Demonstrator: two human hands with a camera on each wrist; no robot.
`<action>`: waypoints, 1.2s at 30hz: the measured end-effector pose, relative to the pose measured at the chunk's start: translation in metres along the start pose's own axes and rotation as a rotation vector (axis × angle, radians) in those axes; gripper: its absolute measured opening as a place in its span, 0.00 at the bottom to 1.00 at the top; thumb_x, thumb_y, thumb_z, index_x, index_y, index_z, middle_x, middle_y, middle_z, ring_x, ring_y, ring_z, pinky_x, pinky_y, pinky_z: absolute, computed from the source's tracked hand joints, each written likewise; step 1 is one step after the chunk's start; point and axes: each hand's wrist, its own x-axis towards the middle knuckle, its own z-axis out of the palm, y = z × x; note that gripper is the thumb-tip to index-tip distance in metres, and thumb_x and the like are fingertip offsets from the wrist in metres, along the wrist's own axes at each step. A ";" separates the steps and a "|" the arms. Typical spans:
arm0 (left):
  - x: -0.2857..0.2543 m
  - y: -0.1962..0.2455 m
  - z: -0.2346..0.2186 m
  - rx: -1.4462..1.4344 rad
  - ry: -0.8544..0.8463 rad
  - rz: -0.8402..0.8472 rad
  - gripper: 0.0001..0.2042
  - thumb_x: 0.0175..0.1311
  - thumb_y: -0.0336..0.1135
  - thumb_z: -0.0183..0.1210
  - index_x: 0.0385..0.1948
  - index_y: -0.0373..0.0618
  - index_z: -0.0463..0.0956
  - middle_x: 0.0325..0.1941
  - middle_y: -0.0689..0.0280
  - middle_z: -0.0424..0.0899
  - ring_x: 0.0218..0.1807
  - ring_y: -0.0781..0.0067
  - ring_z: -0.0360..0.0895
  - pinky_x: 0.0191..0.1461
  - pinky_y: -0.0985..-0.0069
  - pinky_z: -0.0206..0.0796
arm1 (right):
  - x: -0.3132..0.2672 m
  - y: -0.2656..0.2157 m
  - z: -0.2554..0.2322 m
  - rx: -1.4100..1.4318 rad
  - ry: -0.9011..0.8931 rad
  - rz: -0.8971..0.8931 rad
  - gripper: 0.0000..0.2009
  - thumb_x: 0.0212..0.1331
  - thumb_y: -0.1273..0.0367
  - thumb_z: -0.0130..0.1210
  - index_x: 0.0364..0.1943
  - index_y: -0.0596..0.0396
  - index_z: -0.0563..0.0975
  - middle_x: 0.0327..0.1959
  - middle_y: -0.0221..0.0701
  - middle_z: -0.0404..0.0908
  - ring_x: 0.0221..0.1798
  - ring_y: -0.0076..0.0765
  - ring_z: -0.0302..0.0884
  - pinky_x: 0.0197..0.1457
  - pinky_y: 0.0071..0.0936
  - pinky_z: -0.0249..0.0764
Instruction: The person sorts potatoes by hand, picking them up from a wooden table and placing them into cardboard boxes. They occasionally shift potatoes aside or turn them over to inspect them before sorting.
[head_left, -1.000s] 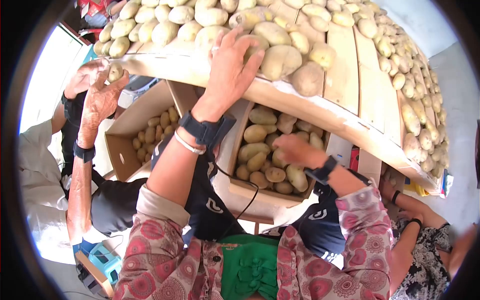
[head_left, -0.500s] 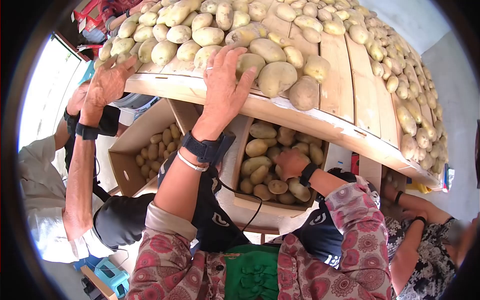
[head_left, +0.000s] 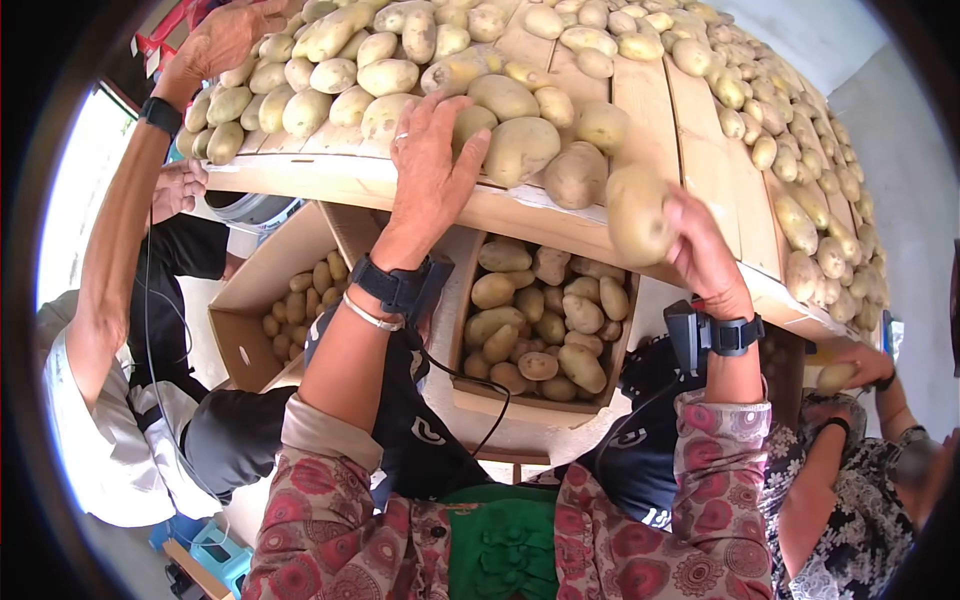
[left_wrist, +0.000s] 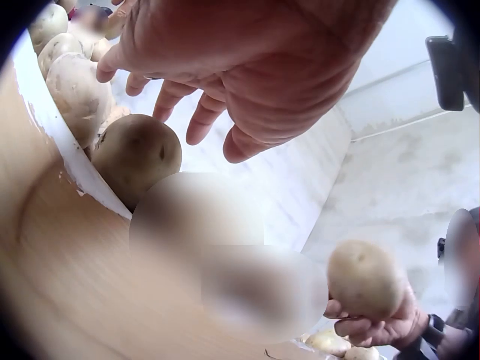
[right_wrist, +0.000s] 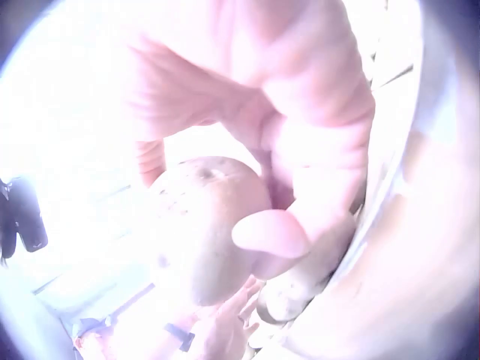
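My right hand (head_left: 708,252) grips a large pale potato (head_left: 637,217) just over the front edge of the wooden table (head_left: 690,175). In the right wrist view, thumb and fingers curl round that potato (right_wrist: 206,232). With fingers spread and nearly straight, my left hand (head_left: 432,168) lies at the table edge, its fingertips by a row of potatoes (head_left: 523,152). The left wrist view shows no potato inside this hand (left_wrist: 277,67); a round potato (left_wrist: 139,159) sits just below its fingers. Beneath the table edge, a cardboard box (head_left: 530,402) holds many potatoes.
More potatoes (head_left: 308,112) cover the table's left side, and others (head_left: 800,190) lie along the right. A second cardboard box (head_left: 235,345) stands at lower left. One person's arm (head_left: 120,240) reaches over the table at left; another person (head_left: 830,480) sits at right, near a potato (head_left: 836,376).
My right hand has risen from the box to the table edge with a potato in its grip. My left hand stays by the same potatoes. The person at left has reached farther over the table.
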 end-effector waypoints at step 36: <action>-0.004 0.004 0.019 -0.018 -0.154 -0.052 0.32 0.53 0.50 0.65 0.56 0.40 0.66 0.64 0.31 0.54 0.66 0.34 0.55 0.66 0.52 0.53 | 0.039 0.007 0.000 -0.819 0.268 -0.228 0.39 0.39 0.62 0.71 0.60 0.56 0.66 0.48 0.38 0.79 0.51 0.33 0.76 0.57 0.27 0.70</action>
